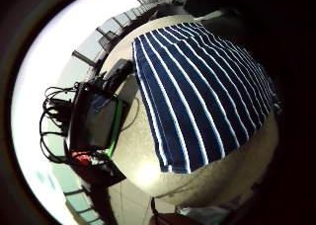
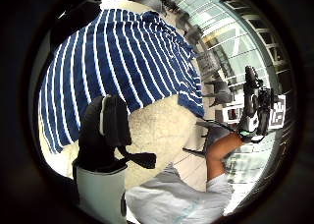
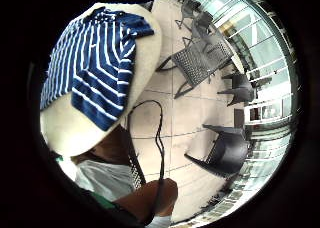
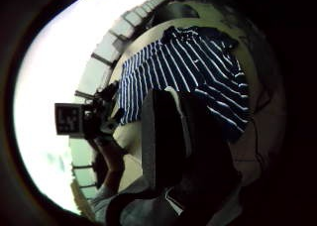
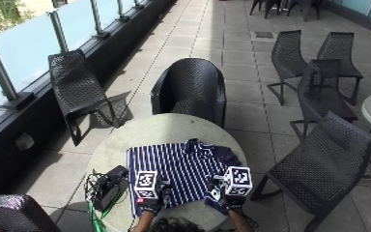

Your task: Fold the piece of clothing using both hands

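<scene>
A navy shirt with thin white stripes (image 5: 179, 171) lies spread flat on the round pale table (image 5: 160, 128), collar toward the far side. My left hand (image 5: 150, 206) hovers over the shirt's near left corner and my right hand (image 5: 232, 203) over its near right corner; neither holds cloth. The left palm views show the shirt (image 1: 197, 96) (image 2: 122, 57) below, with a left finger (image 2: 105, 130) in front and the right hand (image 2: 252, 111) with fingers straight. The right palm views show the shirt (image 3: 95, 63) (image 4: 188, 72) and the left hand (image 4: 99, 119) apart from it.
A black device with cables (image 5: 110, 186) (image 1: 96, 121) sits on the table left of the shirt. Black woven chairs stand around: one beyond the table (image 5: 189, 89), one at the right (image 5: 336, 159), one by the railing (image 5: 76, 87).
</scene>
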